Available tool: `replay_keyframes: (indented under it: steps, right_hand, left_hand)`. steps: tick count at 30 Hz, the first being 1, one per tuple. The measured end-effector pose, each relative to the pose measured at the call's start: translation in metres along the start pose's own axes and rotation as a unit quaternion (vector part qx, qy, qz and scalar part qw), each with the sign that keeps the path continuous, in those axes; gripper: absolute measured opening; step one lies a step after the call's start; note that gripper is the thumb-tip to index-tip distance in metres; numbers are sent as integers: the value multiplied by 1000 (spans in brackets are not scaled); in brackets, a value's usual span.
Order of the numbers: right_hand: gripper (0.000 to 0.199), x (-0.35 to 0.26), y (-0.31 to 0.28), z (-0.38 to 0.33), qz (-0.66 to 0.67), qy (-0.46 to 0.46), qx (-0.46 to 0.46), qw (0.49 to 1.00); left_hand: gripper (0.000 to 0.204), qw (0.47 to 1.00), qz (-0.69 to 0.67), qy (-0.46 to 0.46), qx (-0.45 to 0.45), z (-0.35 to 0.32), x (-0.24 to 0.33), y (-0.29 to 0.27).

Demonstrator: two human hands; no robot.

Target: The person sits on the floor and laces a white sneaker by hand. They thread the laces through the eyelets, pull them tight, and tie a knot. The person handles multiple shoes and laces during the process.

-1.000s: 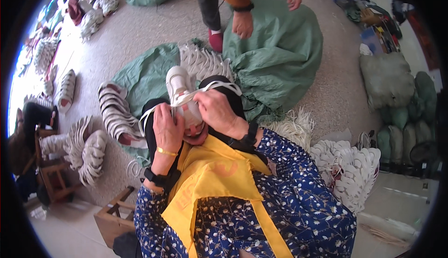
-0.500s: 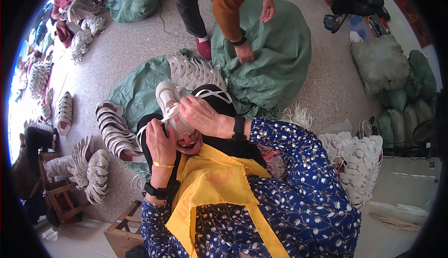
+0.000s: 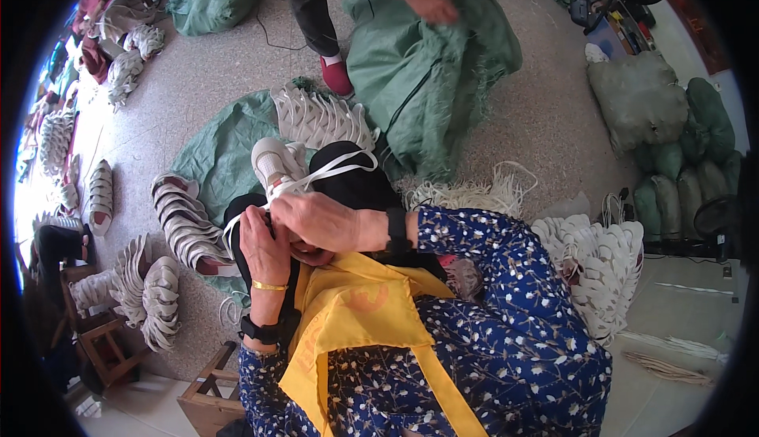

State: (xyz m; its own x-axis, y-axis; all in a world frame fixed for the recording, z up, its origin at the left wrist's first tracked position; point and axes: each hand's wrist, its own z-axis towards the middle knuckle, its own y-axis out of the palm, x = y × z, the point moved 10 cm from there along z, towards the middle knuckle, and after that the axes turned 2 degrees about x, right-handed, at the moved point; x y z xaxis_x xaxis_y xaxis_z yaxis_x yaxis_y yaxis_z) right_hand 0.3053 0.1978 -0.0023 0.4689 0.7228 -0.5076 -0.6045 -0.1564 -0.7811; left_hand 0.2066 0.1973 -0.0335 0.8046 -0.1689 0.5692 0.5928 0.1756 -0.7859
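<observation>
A white and beige sneaker (image 3: 273, 160) with reddish lining rests on my lap, toe pointing away from me. White shoelace (image 3: 341, 162) trails from it over my dark right knee, and another length loops down beside my left hand. My left hand (image 3: 264, 247) is closed at the left side of the shoe's opening, fingertips pinched on the lace. My right hand (image 3: 320, 221) reaches across the lacing, fingers bent together at the eyelets by the left fingertips; its back hides most of the pinch and the shoe's middle.
Nested rows of shoe uppers (image 3: 186, 224) lie left, with more uppers (image 3: 320, 117) ahead on a green sheet (image 3: 229, 133). Loose white laces (image 3: 474, 196) and stacked uppers (image 3: 597, 271) lie right. Another person's hand (image 3: 427, 1) handles a large green sack (image 3: 431, 65). A wooden stool (image 3: 209, 393) stands lower left.
My right hand has moved left and closer to me, over the lacing beside my left hand. The other person's hand has lifted the green sack's top, and the sack has changed shape.
</observation>
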Motion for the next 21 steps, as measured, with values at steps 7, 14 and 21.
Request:
replay_keyframes:
  steps: [7,14,21]
  right_hand:
    - [21,15,32,17,-91,51,-1,995]
    - [18,19,37,18,-110,56,27,992]
    - [17,20,39,20,-120,52,31,991]
  left_hand:
    - [12,1000,9,7,8,2,-2,1]
    - [10,999,-30,13,12,1,-7,4]
    - [8,999,-31,22,10,4,-10,4]
